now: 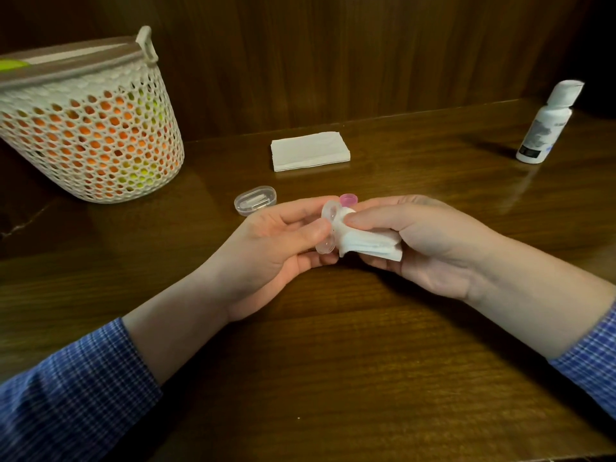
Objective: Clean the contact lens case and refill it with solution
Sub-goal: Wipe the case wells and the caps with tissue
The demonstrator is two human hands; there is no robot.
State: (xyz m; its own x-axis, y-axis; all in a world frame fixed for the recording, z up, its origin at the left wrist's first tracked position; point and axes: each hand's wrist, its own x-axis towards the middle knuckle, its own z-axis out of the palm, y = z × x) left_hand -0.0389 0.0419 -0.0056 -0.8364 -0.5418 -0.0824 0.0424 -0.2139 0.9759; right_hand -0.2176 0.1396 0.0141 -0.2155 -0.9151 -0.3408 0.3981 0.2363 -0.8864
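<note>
My left hand [283, 241] pinches the clear contact lens case [328, 215] between thumb and fingers, holding it on edge above the table. My right hand [423, 241] grips a folded white tissue [366, 243] and presses its tip into the case's upper well. A pink cap [348, 200] lies on the table just behind the hands. The white solution bottle [545, 125] stands at the far right, its lid on.
A stack of white tissues [310, 151] lies at the back centre. A small clear oval box [255, 200] sits left of the hands. A white mesh basket [90, 128] with orange and green contents stands at the back left on the wooden table [333, 361].
</note>
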